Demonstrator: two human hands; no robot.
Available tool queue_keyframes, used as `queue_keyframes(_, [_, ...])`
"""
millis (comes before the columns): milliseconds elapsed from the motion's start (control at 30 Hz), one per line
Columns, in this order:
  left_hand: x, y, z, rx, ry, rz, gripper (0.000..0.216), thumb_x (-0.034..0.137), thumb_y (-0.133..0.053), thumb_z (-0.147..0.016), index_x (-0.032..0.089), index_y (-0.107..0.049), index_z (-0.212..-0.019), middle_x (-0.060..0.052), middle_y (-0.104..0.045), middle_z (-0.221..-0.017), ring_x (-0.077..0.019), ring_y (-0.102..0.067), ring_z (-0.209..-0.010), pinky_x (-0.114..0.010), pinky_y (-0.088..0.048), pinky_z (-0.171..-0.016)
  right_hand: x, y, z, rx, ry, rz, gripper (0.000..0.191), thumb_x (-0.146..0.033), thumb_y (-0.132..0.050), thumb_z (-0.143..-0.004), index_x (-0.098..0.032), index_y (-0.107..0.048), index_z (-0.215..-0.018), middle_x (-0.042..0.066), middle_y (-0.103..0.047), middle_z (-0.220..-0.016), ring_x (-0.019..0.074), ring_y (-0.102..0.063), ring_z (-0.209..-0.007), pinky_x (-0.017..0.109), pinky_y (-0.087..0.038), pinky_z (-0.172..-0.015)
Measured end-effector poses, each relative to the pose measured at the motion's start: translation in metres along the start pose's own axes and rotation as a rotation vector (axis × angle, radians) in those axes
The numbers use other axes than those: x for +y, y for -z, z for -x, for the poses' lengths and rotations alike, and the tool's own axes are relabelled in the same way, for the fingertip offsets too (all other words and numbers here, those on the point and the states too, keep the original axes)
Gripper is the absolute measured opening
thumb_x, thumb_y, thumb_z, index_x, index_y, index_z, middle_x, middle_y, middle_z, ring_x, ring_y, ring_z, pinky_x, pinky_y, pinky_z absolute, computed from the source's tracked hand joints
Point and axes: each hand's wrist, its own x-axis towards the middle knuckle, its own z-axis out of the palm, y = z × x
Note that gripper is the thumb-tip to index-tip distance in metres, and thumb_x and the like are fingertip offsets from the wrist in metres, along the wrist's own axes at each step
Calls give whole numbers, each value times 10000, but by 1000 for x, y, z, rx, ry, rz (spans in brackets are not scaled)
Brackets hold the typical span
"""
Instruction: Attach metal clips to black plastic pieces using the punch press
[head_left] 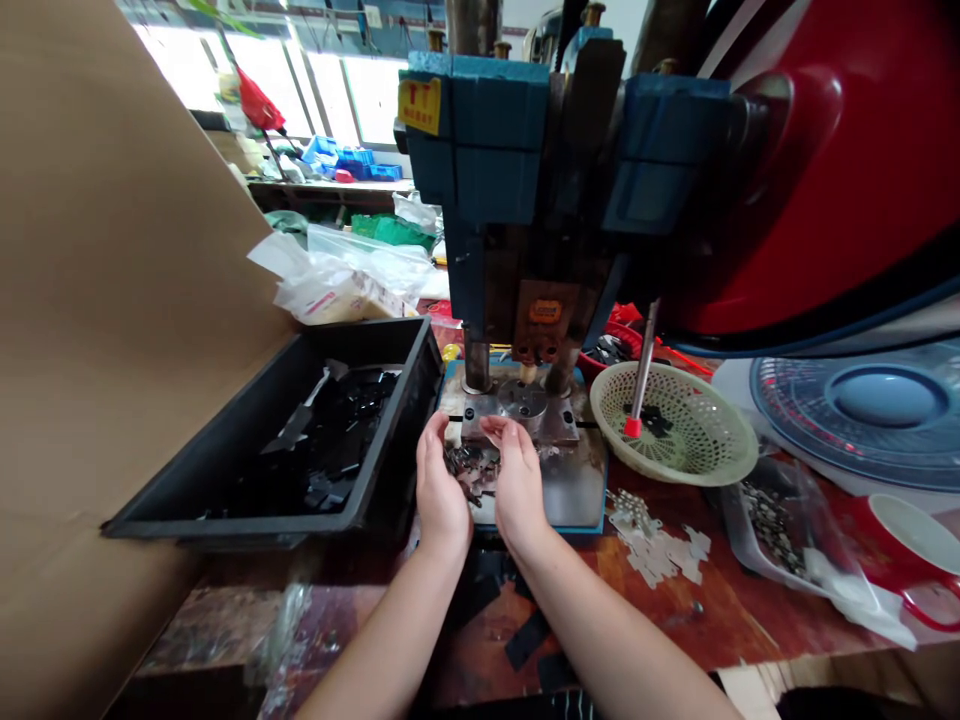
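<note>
My left hand (pixel 442 497) and my right hand (pixel 519 487) stand on edge, palms facing each other, at the front of the press's base plate (pixel 574 490). Between them lies a heap of small dark and coppery metal pieces (pixel 474 468). The fingers of both hands are stretched and slightly curved around the heap. Neither hand has closed on anything that I can see. Just behind the fingertips is the steel die block (pixel 555 428), under the ram (pixel 541 320) of the blue bench press (pixel 487 150).
On the left is a black bin (pixel 337 525) of dark flat pieces, beside a cardboard sheet (pixel 135 250). Rightward are a pale basket (pixel 712 455), a red-tipped lever (pixel 642 375), flat metal pieces (pixel 660 550), a plastic tub (pixel 772 530) and a red mug (pixel 877 555).
</note>
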Motion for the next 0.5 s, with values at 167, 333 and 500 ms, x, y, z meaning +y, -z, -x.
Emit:
queue_keyframes(167, [0,3,-4,-18,-33,11,398,448,-414,-923,219,-562,-1213,-58,-519,-1333,-186,-450,-1253,-303,-339,-1051,-4,11,0,-9,2,66,325,-452,-448,-887,-188,-621,-965,52,-671,-1040,187,-600,-1007,332,-425,-926])
queue_keyframes(333, [8,3,-4,-66,87,119,481,498,-368,-930,212,-494,-1295,-70,-471,-1389,-180,-391,-1304,-322,-266,-1104,-19,30,10,-61,33,265,257,-363,-468,-877,-188,-618,-990,50,-660,-1052,178,-582,-1015,310,-427,-906])
queue_keyframes(500, [12,7,-4,-268,132,113,583,594,-315,-908,299,-317,-1411,-17,-370,-1462,-162,-294,-1358,-339,-175,-1138,-32,50,29,-204,181,507,232,-287,-421,-916,-204,-619,-1003,47,-655,-1026,164,-588,-986,286,-446,-872])
